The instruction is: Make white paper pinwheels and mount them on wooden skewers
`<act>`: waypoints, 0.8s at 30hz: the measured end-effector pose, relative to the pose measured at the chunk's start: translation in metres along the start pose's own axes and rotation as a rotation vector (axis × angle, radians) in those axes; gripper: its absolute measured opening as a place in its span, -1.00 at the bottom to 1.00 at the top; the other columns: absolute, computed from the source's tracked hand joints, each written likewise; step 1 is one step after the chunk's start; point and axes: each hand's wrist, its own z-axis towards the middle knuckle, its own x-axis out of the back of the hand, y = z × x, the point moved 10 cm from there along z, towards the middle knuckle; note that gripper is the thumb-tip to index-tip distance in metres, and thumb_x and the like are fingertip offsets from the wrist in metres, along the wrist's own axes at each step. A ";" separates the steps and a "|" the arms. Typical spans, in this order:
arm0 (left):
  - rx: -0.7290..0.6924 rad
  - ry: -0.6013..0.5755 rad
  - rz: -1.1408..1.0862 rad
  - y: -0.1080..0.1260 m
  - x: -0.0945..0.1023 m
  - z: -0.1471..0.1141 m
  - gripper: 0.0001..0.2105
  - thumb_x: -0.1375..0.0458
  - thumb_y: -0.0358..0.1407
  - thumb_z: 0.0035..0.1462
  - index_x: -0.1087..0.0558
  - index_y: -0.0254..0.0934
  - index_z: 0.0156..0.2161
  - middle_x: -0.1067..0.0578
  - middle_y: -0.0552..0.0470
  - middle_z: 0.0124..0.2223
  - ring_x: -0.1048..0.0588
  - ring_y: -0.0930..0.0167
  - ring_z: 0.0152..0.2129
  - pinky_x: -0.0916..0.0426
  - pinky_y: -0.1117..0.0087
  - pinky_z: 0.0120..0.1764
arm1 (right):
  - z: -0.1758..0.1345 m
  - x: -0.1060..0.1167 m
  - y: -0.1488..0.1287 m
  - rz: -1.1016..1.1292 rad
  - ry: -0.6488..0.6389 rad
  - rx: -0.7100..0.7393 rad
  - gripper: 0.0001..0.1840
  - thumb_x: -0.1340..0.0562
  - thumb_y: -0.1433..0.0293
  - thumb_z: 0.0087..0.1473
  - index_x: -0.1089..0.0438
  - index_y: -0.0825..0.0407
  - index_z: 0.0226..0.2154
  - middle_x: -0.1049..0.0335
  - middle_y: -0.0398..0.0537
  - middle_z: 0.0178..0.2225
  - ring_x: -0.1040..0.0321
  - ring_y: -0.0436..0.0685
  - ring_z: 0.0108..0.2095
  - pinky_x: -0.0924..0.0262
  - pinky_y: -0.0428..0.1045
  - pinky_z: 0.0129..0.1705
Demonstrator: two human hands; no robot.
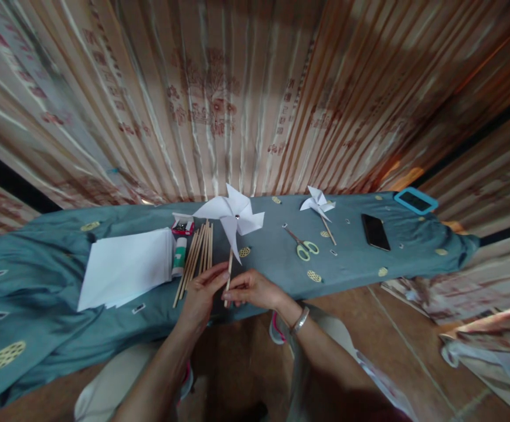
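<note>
A white paper pinwheel point(238, 215) on a wooden stick stands tilted between my hands, a pin showing at its centre. My left hand point(206, 287) closes on the stick just below the blades, and my right hand point(252, 289) pinches it lower down. Left of the pinwheel lie several loose wooden sticks point(196, 255), a green and white glue stick point(179, 257) and a small open red box point(182, 224) with dark bits inside. A second pinwheel point(318, 204) rests on the cloth to the right, near scissors point(303, 246) with pale green handles.
A stack of white paper point(127, 266) lies on the left of the cloth-covered table point(264, 258). Toward the right end are a black phone point(375, 232) and a blue-framed device point(415, 201). A striped curtain point(255, 105) hangs behind the table.
</note>
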 end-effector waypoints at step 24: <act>0.015 -0.009 0.336 -0.004 0.008 -0.006 -0.65 -0.43 -0.14 -0.51 -0.61 -0.23 -0.47 -0.62 -0.04 -0.40 -0.53 0.30 -0.37 -0.38 0.32 -0.20 | -0.075 0.130 -0.070 -0.941 0.915 0.345 -0.30 0.00 0.58 0.01 -0.06 0.00 0.24 0.06 0.05 0.32 0.22 0.21 0.34 0.18 0.32 0.29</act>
